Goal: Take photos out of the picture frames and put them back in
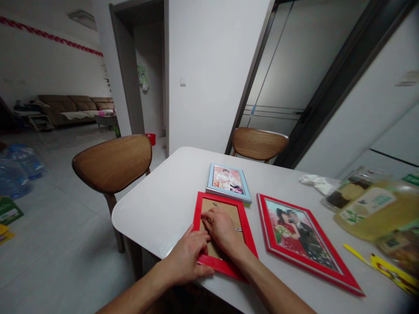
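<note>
A red picture frame (250, 244) lies face down on the white table, its brown backing board (230, 209) showing. Small metal clips sit at the backing's edges, one at the top (215, 204) and another at the right (239, 229). My left hand (188, 257) grips the frame's lower left side, thumb along the near edge. Across the backing reaches my right hand (221, 226), fingertips pinched on a small clip at the left inner edge, mostly covered by the fingers. Just behind lies a light blue picture frame (246, 187), photo up. To the right is a larger red picture frame (327, 242), also photo up.
The white table (157, 205) has a rounded left corner. On its right stand a large bottle of yellow liquid (366, 209), a clear food container (350, 187), a crumpled white tissue (316, 183) and a yellow cutter-like item (393, 272). Wooden chairs (114, 163) stand at the left and far sides.
</note>
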Demonstrator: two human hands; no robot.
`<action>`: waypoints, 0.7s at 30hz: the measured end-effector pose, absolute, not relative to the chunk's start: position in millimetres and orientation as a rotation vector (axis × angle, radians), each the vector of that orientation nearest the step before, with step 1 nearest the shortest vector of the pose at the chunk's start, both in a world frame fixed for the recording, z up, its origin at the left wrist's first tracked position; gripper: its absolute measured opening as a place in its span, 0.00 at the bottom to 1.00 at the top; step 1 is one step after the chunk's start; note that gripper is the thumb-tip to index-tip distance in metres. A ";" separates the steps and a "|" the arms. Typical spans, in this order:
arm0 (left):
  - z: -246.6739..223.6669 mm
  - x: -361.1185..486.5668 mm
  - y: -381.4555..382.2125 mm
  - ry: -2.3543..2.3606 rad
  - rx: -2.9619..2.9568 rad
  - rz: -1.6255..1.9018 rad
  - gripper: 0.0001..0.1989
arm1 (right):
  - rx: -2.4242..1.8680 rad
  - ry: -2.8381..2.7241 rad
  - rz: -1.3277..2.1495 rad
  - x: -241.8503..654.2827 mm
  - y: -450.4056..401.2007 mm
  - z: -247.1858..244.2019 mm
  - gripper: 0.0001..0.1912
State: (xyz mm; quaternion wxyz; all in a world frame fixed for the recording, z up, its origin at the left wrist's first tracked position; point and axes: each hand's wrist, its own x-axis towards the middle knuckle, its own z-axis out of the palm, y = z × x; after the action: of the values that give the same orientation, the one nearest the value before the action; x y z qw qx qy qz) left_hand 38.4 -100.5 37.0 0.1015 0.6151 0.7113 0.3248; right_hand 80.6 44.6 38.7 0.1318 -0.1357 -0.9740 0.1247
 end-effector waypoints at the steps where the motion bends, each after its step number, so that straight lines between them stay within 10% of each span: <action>1: 36.8 38.3 -100.7 2.088 1.818 0.983 0.12 | -0.421 -2.817 0.358 78.8 45.6 36.8 0.13; 21: 31.6 37.9 -104.4 2.094 1.748 0.964 0.14 | -0.806 -2.678 0.375 67.9 90.5 29.4 0.14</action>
State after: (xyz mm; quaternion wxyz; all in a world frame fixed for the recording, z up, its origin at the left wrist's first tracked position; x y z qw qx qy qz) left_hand 37.9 -104.4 31.6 0.1240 0.5995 0.7183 0.3306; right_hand 67.9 90.5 29.4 0.1594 -0.2821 -0.9369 0.1312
